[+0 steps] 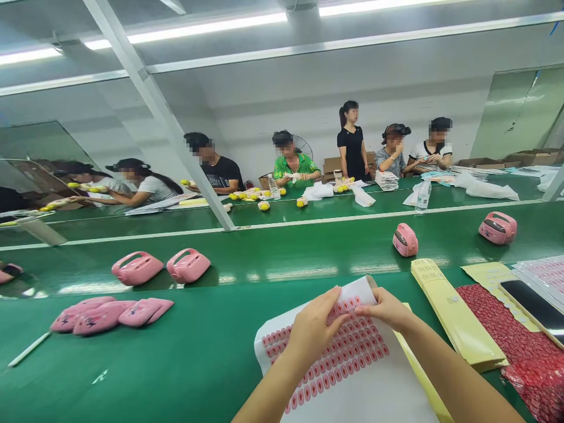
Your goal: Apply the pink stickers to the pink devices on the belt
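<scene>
A large white sheet of stickers (335,376), printed with rows of small pink ovals with red centres, is held up over the green table. My left hand (315,326) lies across the sheet's upper part, its thumb and fingers closed on the edge. At the top right corner my right hand (388,308) pinches the sheet, its thumb on the front. The corner between the two hands curls upward. Part of the sheet is hidden behind my left hand and forearm.
Pink plastic shells (101,314) lie to the left beside a white pen (29,349). Folded yellow sheets (456,314), red bubble wrap (493,317) and a phone (535,305) lie right. Pink toy-like housings (188,265) stand on the green belt (282,249). Several people sit beyond.
</scene>
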{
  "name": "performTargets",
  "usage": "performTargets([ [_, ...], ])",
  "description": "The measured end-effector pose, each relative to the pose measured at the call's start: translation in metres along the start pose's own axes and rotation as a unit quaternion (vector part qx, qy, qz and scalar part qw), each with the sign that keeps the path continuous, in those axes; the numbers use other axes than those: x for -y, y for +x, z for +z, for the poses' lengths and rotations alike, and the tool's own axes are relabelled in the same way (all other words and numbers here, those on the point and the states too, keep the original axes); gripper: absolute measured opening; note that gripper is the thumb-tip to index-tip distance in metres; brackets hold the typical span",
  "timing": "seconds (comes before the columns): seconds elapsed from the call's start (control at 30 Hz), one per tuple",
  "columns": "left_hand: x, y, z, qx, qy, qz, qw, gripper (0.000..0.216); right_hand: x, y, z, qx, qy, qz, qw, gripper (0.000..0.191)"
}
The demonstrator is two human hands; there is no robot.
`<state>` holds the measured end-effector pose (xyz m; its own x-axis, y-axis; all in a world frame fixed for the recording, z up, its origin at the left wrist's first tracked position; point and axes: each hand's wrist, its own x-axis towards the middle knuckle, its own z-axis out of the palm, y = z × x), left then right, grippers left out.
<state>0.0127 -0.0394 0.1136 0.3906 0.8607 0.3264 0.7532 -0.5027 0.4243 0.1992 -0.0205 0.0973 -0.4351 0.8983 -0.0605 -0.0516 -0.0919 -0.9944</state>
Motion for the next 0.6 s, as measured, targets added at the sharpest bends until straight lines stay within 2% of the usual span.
performTargets([
  [0.13,-0.001,0.0,0.005,-0.012,-0.041,-0.008,0.999,0.041,0.005,-0.003,0.007,-0.028,-0.081,-0.049,0.995,0.034],
  [0.23,-0.004,0.0,0.003,-0.004,-0.08,-0.043,0.996,0.036,0.006,-0.003,0.009,-0.036,-0.12,-0.066,0.99,0.03],
  [0.37,-0.009,0.002,0.003,0.005,-0.128,-0.093,0.987,0.031,0.004,-0.001,0.012,-0.039,-0.12,-0.059,0.99,0.027],
  [0.47,-0.012,0.004,0.002,0.012,-0.139,-0.095,0.986,0.027,0.005,-0.002,0.014,-0.027,-0.119,-0.062,0.991,0.03],
  [0.53,-0.013,0.005,0.0,0.025,-0.146,-0.092,0.985,0.025,0.011,-0.007,0.014,-0.042,-0.193,-0.05,0.979,0.029],
  [0.6,-0.014,0.006,-0.003,0.04,-0.151,-0.088,0.984,0.025,0.02,-0.014,0.009,-0.082,-0.33,-0.034,0.94,0.026],
])
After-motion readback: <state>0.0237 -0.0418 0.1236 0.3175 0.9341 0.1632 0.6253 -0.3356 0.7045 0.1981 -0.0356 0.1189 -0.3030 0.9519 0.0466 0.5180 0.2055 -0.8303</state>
